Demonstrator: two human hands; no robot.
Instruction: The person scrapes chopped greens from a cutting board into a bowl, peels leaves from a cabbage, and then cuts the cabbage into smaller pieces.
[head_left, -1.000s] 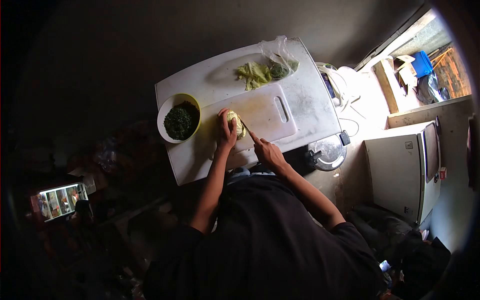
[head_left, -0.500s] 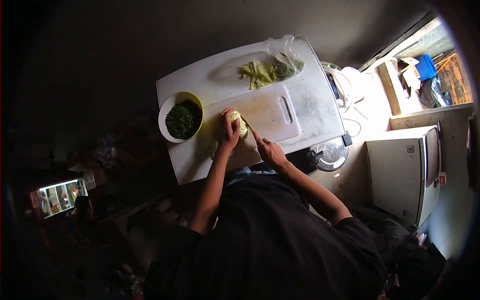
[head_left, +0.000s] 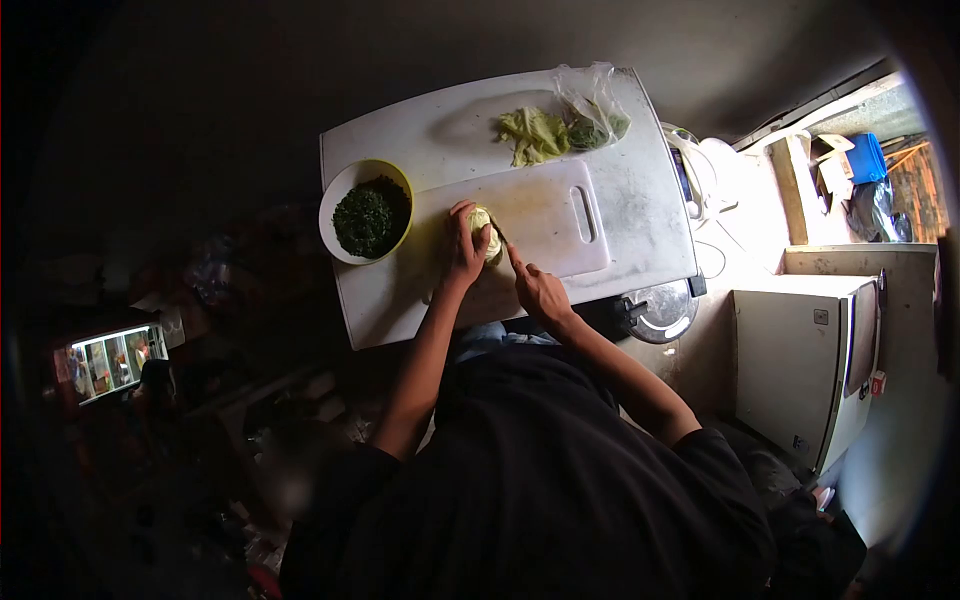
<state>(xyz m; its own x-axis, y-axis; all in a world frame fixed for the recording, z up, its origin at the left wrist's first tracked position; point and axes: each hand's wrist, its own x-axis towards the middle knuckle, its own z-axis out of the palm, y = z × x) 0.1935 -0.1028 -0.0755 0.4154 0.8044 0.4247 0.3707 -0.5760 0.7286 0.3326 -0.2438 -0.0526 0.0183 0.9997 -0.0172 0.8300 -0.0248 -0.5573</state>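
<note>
Nearest is the person's black shirt (head_left: 540, 480), with both bare arms reaching forward from its short sleeves. The left forearm runs nearly straight out, slanting slightly inward; the right arm bends at the elbow, and its forearm angles in toward the middle.

The right hand (head_left: 541, 291) is closed in a fist around the handle of a knife (head_left: 502, 232), its index finger stretched along toward the blade (the handle itself is mostly hidden by the grip). The left hand (head_left: 467, 248) grasps a pale, leafy vegetable (head_left: 482, 218) that looks like cabbage, with its fingers curved over the left side and its thumb lying across the near part. The blade stands at the vegetable's right side; how deep it goes is too small to tell.

The vegetable rests on a white cutting board (head_left: 540, 210), toward the left end. Left of the board, on the white table (head_left: 650, 215), stands a bowl (head_left: 329, 222) of finely chopped dark greens (head_left: 366, 220). Beyond the board lie loose yellow-green leaves (head_left: 535, 136), next to a clear plastic bag (head_left: 592, 105) with greenery inside. Off to the right, well apart, stands a white refrigerator (head_left: 785, 370), with a blue container (head_left: 866, 158) past it in the bright opening.
</note>
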